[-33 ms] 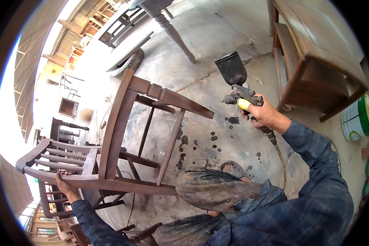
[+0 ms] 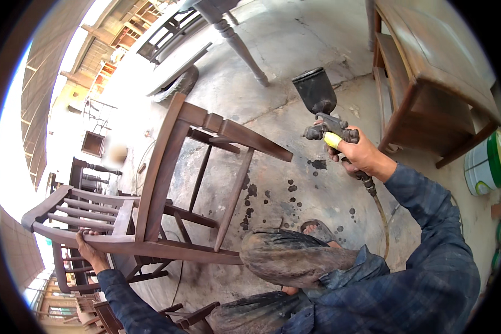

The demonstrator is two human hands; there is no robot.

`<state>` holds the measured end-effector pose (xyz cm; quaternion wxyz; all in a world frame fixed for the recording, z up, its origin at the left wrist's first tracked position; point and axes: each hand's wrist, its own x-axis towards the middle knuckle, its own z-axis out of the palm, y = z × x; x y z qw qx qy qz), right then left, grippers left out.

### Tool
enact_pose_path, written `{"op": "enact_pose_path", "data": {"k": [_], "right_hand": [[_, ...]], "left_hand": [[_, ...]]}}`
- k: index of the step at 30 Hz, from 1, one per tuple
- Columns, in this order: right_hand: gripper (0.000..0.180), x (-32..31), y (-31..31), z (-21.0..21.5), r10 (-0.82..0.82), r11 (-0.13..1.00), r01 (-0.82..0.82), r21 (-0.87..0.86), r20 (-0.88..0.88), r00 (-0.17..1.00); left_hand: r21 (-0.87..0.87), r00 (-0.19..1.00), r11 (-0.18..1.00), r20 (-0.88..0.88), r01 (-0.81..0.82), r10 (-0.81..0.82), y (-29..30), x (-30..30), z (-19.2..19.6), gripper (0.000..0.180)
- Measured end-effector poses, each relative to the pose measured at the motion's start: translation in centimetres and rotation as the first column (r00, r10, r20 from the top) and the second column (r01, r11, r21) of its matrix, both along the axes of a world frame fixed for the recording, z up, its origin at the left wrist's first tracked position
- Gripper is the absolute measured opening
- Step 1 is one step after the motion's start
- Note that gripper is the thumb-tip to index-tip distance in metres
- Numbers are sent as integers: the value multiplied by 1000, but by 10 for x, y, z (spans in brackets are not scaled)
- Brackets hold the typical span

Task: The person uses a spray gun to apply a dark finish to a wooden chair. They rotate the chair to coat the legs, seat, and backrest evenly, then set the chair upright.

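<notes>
A dark brown wooden chair (image 2: pixel 167 161) lies tipped on its side in front of me, its slatted back toward the left and its legs toward the right. My left hand (image 2: pixel 92 253) is wrapped round the lower rail of its backrest. In my right hand (image 2: pixel 366 157) is a spray gun (image 2: pixel 331 129) with a black cup (image 2: pixel 315 90) on top and a patch of yellow on its body. The gun points left, apart from the chair. A hose (image 2: pixel 383 220) runs down from its grip. Part of the trigger is hidden by my fingers.
A wooden cabinet (image 2: pixel 428 72) stands at the right, with a white bucket (image 2: pixel 483 164) with green trim beside it. A grey turned table leg (image 2: pixel 242 50) is at the back. More chairs (image 2: pixel 67 267) crowd the left. Dark spots (image 2: pixel 292 188) stain the concrete floor. My sandalled foot (image 2: pixel 316 229) is near the middle.
The whole view has shifted very slightly. Both hands keep their grips, and the chair and the spray gun stay in almost the same place.
</notes>
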<state>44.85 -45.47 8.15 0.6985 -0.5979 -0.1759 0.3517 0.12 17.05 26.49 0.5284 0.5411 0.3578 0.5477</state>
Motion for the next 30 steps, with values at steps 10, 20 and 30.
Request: {"op": "enact_pose_path", "data": {"k": [10, 20, 30], "right_hand": [[34, 14, 45, 78, 42, 986, -62, 157, 131, 991], [28, 3, 70, 89, 82, 980, -120, 160, 229, 970], [44, -32, -2, -36, -47, 999, 46, 11, 95, 994]], "left_hand": [[78, 1000, 997, 7, -1, 0, -8, 2, -4, 17], [13, 999, 999, 40, -29, 29, -7, 0, -5, 18], [28, 998, 998, -24, -57, 58, 10, 5, -5, 23]]}}
